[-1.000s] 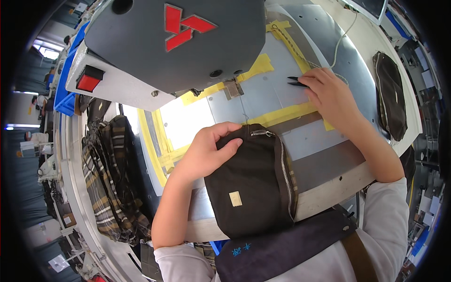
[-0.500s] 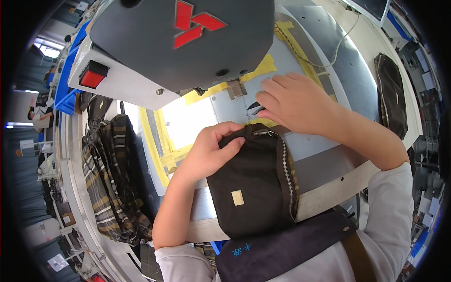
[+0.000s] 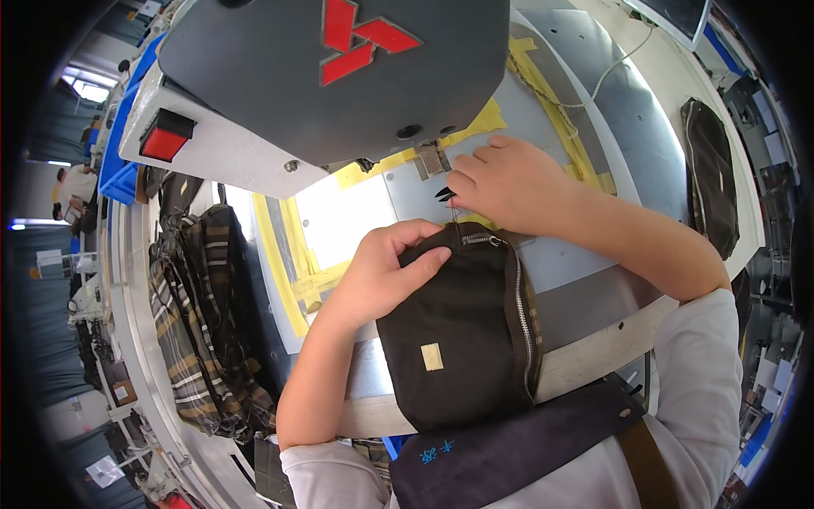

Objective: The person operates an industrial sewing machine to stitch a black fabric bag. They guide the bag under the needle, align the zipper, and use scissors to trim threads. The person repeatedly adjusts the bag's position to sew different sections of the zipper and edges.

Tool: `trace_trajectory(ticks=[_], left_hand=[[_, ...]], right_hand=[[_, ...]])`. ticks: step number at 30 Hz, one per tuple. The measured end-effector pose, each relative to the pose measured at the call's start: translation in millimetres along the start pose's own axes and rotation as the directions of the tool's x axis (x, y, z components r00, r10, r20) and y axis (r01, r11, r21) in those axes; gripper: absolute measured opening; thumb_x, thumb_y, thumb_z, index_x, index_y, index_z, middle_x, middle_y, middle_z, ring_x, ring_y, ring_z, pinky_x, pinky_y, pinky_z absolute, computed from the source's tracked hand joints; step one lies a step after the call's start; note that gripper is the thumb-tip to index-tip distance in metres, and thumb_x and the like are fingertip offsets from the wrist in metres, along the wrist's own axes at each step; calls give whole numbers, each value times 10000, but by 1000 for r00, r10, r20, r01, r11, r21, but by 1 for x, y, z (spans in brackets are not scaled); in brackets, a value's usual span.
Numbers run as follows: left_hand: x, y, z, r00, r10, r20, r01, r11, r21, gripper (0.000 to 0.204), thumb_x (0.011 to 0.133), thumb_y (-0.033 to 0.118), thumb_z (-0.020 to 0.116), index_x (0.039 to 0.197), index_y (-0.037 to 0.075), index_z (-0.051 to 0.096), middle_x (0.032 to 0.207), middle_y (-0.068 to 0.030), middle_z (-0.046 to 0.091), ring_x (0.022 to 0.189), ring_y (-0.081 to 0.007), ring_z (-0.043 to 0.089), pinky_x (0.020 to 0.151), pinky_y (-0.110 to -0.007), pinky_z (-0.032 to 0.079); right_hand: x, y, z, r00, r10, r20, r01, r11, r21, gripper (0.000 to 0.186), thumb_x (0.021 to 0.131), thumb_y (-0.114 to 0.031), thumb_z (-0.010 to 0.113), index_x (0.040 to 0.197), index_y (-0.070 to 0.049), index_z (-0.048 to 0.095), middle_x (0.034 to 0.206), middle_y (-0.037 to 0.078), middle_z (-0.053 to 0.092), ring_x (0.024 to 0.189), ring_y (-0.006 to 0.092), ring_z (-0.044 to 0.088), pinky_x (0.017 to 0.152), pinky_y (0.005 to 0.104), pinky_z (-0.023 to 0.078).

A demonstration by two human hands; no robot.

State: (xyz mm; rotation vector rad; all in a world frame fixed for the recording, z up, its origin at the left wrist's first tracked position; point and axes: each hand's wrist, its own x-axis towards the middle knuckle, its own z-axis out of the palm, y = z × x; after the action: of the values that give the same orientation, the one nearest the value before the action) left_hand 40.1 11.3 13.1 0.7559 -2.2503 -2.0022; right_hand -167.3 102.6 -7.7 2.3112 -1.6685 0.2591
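A dark brown fabric pouch point(image 3: 454, 339) with a metal zipper along its right side and a small pale label hangs over the near table edge. My left hand point(image 3: 377, 276) pinches its top edge between thumb and fingers, left of the zipper end. Loose threads point(image 3: 456, 215) rise from that top corner. Just above them, black-bladed thread snips point(image 3: 443, 195) poke out of my right hand point(image 3: 509, 182), whose fingers curl round the rest of the tool and hide it. The blade tips point left, close to the threads; whether they touch, I cannot tell.
A large grey sewing machine head point(image 3: 280, 93) with a red switch point(image 3: 165, 138) overhangs the metal bed. Yellow tape point(image 3: 292, 293) borders the work plate. Plaid and dark fabric pieces point(image 3: 195, 314) are heaped at left. Another dark zippered pouch point(image 3: 712, 178) lies at far right, beyond a cord point(image 3: 606, 81).
My right hand has shifted left, bringing the snips over the threads at the pouch's top corner. More of the blades shows now. My left hand keeps its pinch on the pouch.
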Motion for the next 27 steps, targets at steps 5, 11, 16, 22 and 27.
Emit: trace_trajectory(ticks=[5,11,16,22,27], left_hand=[[-4,-4,6,995,34,-96,-36,999,-15,142,894,114,670,953,-13,651,781,17,625,719,-41,520,669,-215,454],[1,-6,14,970,49,-237,-85,986,-144,141,902,120,666,935,-14,642,790,7,635,708,-41,532,645,-203,444],[2,-10,16,946,86,-313,-153,968,-198,147,898,130,679,942,-3,634,787,1,633,706,-43,534,649,-201,442],[4,-13,21,925,200,-323,-227,973,-48,118,866,91,709,919,24,628,789,-5,629,714,-45,542,667,-195,444],[1,-4,24,945,95,-313,-131,987,-96,127,848,60,718,916,29,615,833,0,616,758,-60,558,665,-217,458]], right_hand=[[-9,6,-8,983,154,96,-158,987,32,228,906,-300,575,885,-74,602,807,52,621,719,235,634,685,344,500],[-20,32,-6,935,216,-282,-228,974,-10,207,889,-293,611,901,-90,652,805,62,625,746,256,634,711,381,503],[-15,-15,-33,913,401,-79,-246,694,676,197,875,-245,632,919,-56,666,845,101,647,759,281,624,710,400,487],[-15,-20,-30,832,415,368,-467,164,869,160,880,-135,639,960,3,639,845,93,655,747,178,605,672,304,465],[-16,-23,-27,869,439,230,-360,241,901,153,861,-152,648,938,-20,662,811,86,666,735,202,624,655,317,479]])
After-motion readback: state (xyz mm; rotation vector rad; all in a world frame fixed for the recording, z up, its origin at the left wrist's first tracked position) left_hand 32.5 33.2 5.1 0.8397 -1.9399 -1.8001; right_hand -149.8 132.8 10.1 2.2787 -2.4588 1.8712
